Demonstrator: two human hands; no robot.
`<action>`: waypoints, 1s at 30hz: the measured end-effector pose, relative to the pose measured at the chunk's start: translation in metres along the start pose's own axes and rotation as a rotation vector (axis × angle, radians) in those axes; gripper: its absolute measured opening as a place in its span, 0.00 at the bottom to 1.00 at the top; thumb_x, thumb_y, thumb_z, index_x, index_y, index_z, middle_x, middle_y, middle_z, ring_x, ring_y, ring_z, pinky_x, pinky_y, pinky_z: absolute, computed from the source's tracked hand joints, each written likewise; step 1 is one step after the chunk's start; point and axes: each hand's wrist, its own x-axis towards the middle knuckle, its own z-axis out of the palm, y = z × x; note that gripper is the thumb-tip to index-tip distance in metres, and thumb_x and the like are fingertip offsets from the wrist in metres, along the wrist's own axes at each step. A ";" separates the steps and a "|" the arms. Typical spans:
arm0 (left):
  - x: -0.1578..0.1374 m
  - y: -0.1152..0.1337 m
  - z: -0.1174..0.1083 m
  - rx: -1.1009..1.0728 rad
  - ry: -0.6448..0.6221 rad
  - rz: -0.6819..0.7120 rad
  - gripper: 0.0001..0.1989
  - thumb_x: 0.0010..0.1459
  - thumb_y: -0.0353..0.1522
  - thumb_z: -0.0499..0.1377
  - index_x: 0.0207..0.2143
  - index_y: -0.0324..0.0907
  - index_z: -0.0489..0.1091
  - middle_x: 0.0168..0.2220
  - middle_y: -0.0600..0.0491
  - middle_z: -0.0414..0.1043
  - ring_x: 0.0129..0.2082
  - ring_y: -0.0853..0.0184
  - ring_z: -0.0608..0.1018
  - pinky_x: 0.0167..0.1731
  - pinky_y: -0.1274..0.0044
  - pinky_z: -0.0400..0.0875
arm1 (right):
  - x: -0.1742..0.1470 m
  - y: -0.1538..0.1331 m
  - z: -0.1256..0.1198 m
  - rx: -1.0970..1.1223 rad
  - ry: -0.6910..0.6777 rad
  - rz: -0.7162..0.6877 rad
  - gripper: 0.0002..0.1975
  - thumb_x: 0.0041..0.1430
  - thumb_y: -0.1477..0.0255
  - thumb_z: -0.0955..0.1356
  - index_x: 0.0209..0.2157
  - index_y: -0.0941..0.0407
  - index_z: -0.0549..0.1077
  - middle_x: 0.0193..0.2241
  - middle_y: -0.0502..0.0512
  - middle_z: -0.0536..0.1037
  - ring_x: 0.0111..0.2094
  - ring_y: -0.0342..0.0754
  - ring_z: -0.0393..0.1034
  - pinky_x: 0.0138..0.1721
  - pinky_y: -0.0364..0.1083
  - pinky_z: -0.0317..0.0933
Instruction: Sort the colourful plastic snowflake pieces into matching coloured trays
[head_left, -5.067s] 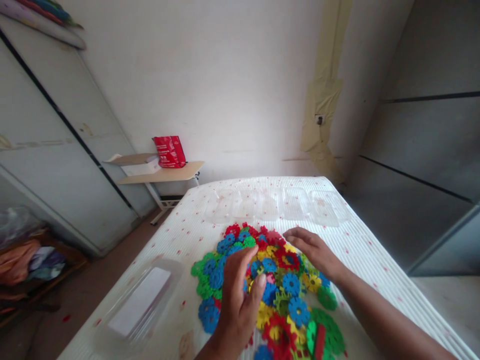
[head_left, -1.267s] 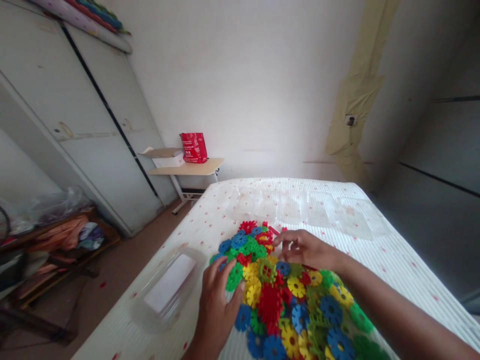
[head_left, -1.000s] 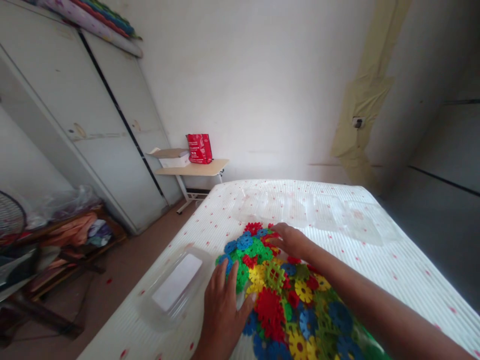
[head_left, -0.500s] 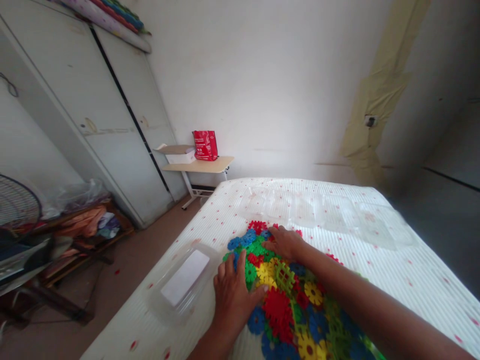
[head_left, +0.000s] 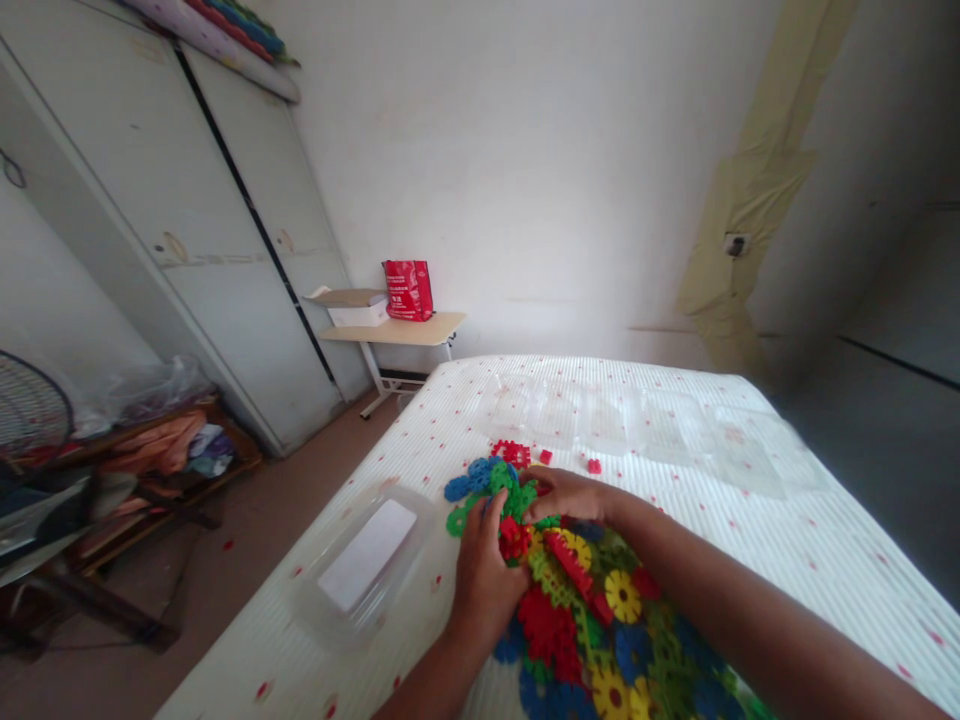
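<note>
Gear pile (head_left: 553, 618): one heap of toothed plastic pieces in red, blue, green and yellow, on the cloth in front of the person; too overlapped for a full count. At least three yellow discs distinguishable.
Left hand (head_left: 486, 565): one, at the pile's left side, half curled, thumb apart from the fingers, touching pieces; firm grip on any single piece cannot be told.
Right hand (head_left: 568, 497): one, over the far part of the pile, fingers bent down among the pieces near the left fingertips; hold hidden, cannot tell.
White cloth (head_left: 787, 545): one, red-spotted, under everything above.
Near container (head_left: 349, 612): one, clear, left of the pile; one pale rectangle (head_left: 369, 555) shows within its outline, in or under it unclear.
Loose red pieces: two small ones, a first (head_left: 546, 456) and a second (head_left: 595, 466), just beyond the pile, apart from each other.
Far clear trays (head_left: 606, 420): a row of about five sections; separate or joined, cannot tell.
Side table (head_left: 420, 330): one, bearing one white box (head_left: 358, 316) and one red bag (head_left: 409, 290).
</note>
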 end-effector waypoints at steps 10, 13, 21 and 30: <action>-0.001 -0.001 0.005 -0.259 0.094 0.105 0.33 0.43 0.21 0.56 0.54 0.44 0.60 0.53 0.49 0.64 0.54 0.62 0.65 0.55 0.68 0.58 | -0.011 -0.007 0.014 0.525 0.035 -0.015 0.24 0.32 0.76 0.72 0.37 0.56 0.70 0.33 0.48 0.72 0.37 0.46 0.66 0.41 0.46 0.58; -0.001 0.012 0.002 -0.257 0.115 0.155 0.32 0.42 0.19 0.54 0.52 0.45 0.61 0.51 0.50 0.65 0.53 0.63 0.66 0.54 0.69 0.59 | -0.023 -0.011 0.011 0.639 0.023 -0.071 0.21 0.35 0.76 0.72 0.37 0.56 0.71 0.31 0.48 0.74 0.34 0.45 0.67 0.39 0.45 0.59; 0.006 0.061 -0.009 -0.289 0.030 0.258 0.27 0.44 0.20 0.53 0.48 0.46 0.65 0.47 0.53 0.67 0.49 0.65 0.69 0.51 0.72 0.62 | -0.072 -0.020 -0.011 0.694 0.064 -0.102 0.15 0.46 0.69 0.71 0.38 0.55 0.68 0.27 0.46 0.73 0.21 0.39 0.65 0.17 0.37 0.58; -0.010 0.093 -0.001 -0.320 -0.100 0.317 0.17 0.43 0.22 0.57 0.37 0.44 0.68 0.39 0.54 0.68 0.42 0.65 0.71 0.44 0.74 0.65 | -0.123 -0.017 -0.025 0.597 0.131 -0.141 0.16 0.47 0.69 0.71 0.38 0.57 0.70 0.30 0.49 0.72 0.25 0.38 0.66 0.20 0.36 0.62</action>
